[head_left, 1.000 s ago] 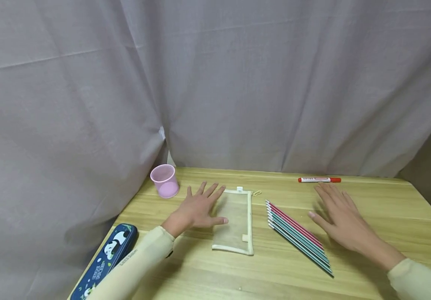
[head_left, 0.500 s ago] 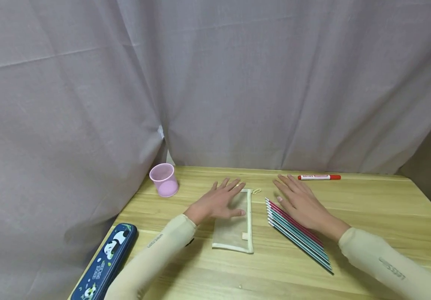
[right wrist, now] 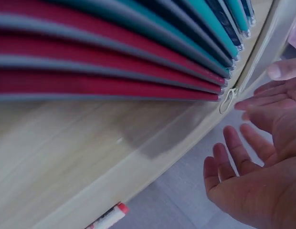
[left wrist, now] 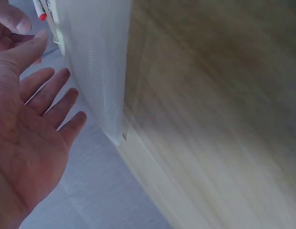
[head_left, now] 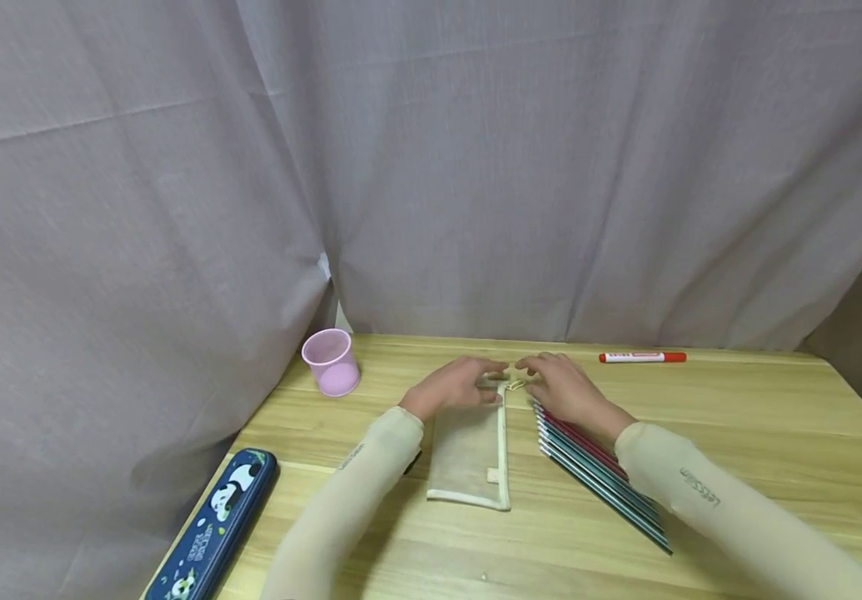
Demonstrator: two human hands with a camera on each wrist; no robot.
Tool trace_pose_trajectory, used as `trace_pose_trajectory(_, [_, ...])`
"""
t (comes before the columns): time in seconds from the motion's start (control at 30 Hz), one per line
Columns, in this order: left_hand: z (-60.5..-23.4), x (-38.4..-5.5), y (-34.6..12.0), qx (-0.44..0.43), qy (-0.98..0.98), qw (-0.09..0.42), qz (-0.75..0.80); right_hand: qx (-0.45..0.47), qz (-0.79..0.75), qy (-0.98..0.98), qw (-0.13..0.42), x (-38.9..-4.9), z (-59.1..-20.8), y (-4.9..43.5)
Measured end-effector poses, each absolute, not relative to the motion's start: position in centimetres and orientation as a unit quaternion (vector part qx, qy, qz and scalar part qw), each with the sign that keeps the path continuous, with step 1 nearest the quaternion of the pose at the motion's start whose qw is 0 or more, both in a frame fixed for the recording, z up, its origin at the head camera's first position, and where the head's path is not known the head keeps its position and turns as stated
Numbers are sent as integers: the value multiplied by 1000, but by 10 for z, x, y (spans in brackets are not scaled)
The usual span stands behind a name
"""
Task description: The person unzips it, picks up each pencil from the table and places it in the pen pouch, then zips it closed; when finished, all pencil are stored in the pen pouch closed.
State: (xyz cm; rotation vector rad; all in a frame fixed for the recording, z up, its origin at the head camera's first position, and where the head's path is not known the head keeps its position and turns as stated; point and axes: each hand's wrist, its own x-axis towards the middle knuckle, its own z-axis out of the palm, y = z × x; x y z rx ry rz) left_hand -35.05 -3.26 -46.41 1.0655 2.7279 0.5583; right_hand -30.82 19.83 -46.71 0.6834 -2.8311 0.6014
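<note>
A cream-edged mesh zip pouch lies flat on the wooden table. My left hand is over its far end, fingers loosely bent, with nothing visible in its grasp. Close by, my right hand hovers above the upper ends of a row of red, green and dark pencils. Between the two hands shows the pouch's looped zipper pull. The right wrist view has the right hand's fingers spread and relaxed beside that loop. In the left wrist view the left palm faces the pouch without gripping it.
A pink cup stands at the back left. A dark blue panda pencil case lies along the left edge. Near the back edge rests a red-capped marker. Grey curtains hang behind the table.
Both hands have come together at the pouch's far end: the left moved right, the right swept left across the pencils. Their fingers are more bent than before. The objects have stayed in place.
</note>
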Motion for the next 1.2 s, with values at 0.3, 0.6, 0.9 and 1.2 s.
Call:
trace_pose_trajectory(0.3, [-466,-367,-22,353,916,60,179,163,215,-961,53,-326,-471,182])
trace_pose_trajectory(0.6, [-468,-373,-14,353,916,62,178,144,212,-965,65,-327,-474,182])
trace_pose_trajectory(0.9, [-459,-372,-25,368,899,87,221,154,211,-959,111,-313,-470,182])
trace_pose_trajectory(1.2, [-430,-354,-48,351,869,95,337,216,223,-929,201,-285,-448,173])
